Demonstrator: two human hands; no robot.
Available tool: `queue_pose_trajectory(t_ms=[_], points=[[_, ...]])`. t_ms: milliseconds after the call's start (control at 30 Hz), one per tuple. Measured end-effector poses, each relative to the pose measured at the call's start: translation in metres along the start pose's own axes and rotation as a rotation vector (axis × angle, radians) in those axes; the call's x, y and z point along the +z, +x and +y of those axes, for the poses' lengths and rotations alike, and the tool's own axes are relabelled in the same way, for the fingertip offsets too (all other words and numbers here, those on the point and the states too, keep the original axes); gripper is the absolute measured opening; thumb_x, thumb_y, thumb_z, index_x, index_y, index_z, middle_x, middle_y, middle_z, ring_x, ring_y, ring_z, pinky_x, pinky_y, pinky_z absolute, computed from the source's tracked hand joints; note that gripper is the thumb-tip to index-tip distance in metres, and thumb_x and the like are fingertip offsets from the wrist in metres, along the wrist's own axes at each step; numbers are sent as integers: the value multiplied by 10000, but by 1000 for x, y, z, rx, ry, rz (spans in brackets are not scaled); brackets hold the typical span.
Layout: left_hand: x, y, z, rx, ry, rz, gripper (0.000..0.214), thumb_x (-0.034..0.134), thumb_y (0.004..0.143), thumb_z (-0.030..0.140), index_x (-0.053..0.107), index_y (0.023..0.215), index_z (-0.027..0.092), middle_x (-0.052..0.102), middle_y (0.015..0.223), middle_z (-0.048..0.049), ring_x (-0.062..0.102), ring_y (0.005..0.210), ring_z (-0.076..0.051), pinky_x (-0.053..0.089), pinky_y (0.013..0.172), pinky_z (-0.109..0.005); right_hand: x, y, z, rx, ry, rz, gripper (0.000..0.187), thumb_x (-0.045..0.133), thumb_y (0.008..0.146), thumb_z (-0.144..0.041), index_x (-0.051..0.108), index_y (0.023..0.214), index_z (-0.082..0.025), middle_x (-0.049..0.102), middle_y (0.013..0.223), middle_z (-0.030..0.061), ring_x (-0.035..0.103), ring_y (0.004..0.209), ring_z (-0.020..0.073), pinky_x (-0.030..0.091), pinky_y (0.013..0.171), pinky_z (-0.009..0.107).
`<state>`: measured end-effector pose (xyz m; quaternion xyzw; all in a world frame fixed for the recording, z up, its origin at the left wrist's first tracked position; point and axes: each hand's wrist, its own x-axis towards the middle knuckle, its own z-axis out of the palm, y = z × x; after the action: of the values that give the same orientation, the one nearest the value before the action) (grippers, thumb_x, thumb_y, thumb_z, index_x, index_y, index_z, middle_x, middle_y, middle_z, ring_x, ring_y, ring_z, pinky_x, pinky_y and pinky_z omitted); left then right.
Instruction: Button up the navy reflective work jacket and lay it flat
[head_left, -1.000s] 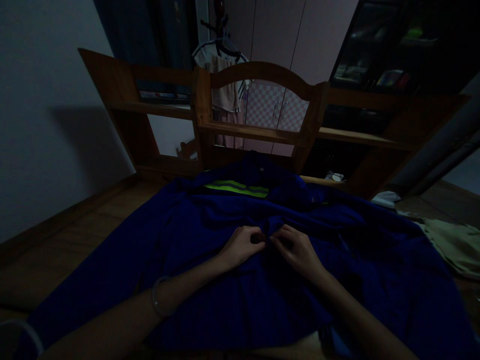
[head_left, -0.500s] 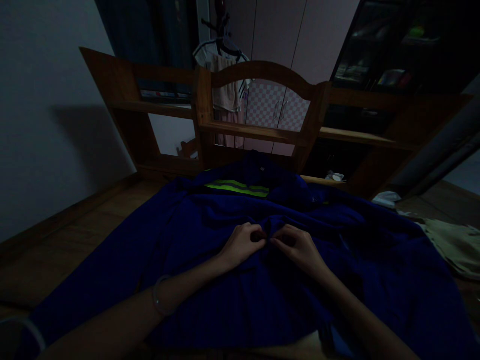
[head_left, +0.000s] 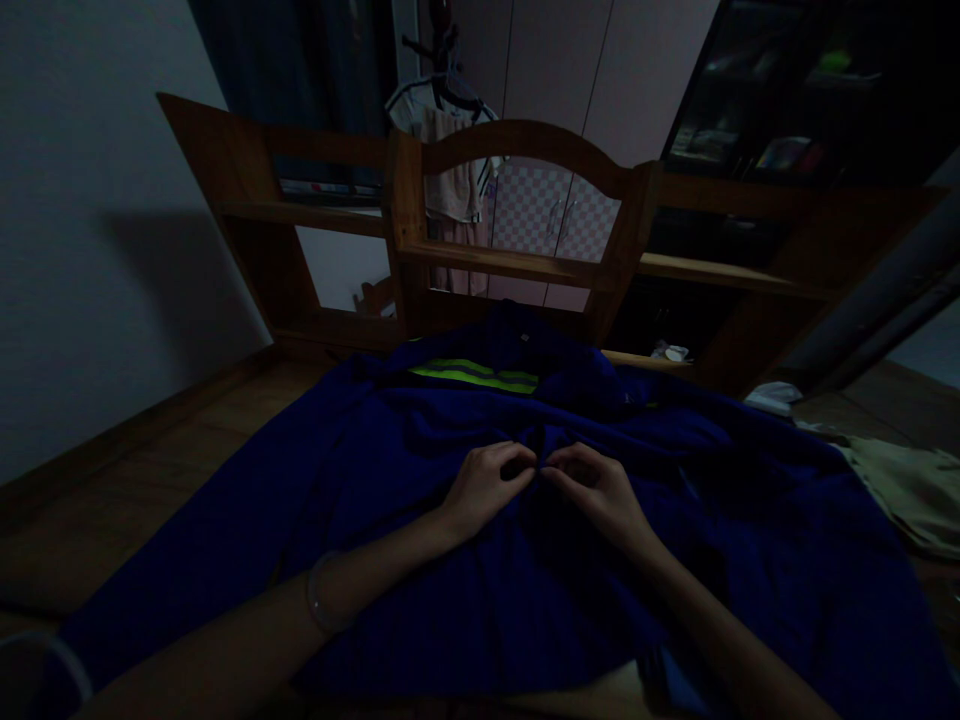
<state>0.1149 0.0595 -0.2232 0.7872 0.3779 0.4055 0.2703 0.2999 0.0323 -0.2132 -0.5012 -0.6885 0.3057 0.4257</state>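
A dark blue work jacket (head_left: 450, 590) lies spread out with its collar (head_left: 517, 335) away from me and its sleeves reaching to both sides. A yellow-green reflective band (head_left: 472, 375) shows below the collar. My left hand (head_left: 487, 485) pinches the cloth at the jacket's front middle, thumb against fingers. Facing it, almost fingertip to fingertip, my right hand (head_left: 596, 490) pinches the cloth too. The fabric bunches up between them. Whether a button or other fastener sits under the fingertips is hidden and too dark to tell.
Beyond the collar stands a wooden headboard with shelves (head_left: 499, 262). Clothes on hangers (head_left: 450, 160) hang behind it, before a pale wardrobe (head_left: 555, 70). A light-coloured cloth (head_left: 907, 495) lies at the right. On the left rises a wall (head_left: 97, 280).
Both hands have shifted very slightly away from me along the jacket front, still pinching the cloth. The jacket otherwise lies as before.
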Motion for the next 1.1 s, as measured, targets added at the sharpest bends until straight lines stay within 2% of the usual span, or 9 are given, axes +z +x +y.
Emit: queue_pose_trajectory(t_ms=[133,300,567,700,1100], points=[[0,-1,0,31,28,-1,165,545,788,154,642,909,210,652,903,7,598,834,-131,434,789,-231,-1,0,-2,6,37,-1,269,536,853,-420,635,873,-171,567,643,-3,527,557,120,412,527,224],[-1,-1,-1,28,52,10,161,544,784,147,636,902,204,642,886,5,592,820,-128,429,770,-227,0,0,-2,-16,15,-35,229,557,847,-395,642,867,-183,603,755,14,543,610,125,416,533,220],[-1,0,-2,32,52,15,171,542,785,146,636,916,205,645,906,-1,593,834,-134,435,791,-236,1,-2,-5,-145,-72,53,168,583,839,-340,677,861,-202,630,850,43,596,762,174,455,660,267],[0,-1,-1,45,47,13,162,539,793,155,633,915,206,645,906,0,595,844,-134,438,791,-235,1,-3,-4,-147,-85,78,170,572,848,-334,686,884,-212,629,866,49,596,780,181,461,684,281],[3,-1,-2,56,65,11,129,555,799,183,627,904,204,640,906,2,596,843,-132,442,791,-235,-1,0,-1,-138,-171,24,121,595,825,-312,635,830,-199,592,788,24,556,668,140,436,596,245]])
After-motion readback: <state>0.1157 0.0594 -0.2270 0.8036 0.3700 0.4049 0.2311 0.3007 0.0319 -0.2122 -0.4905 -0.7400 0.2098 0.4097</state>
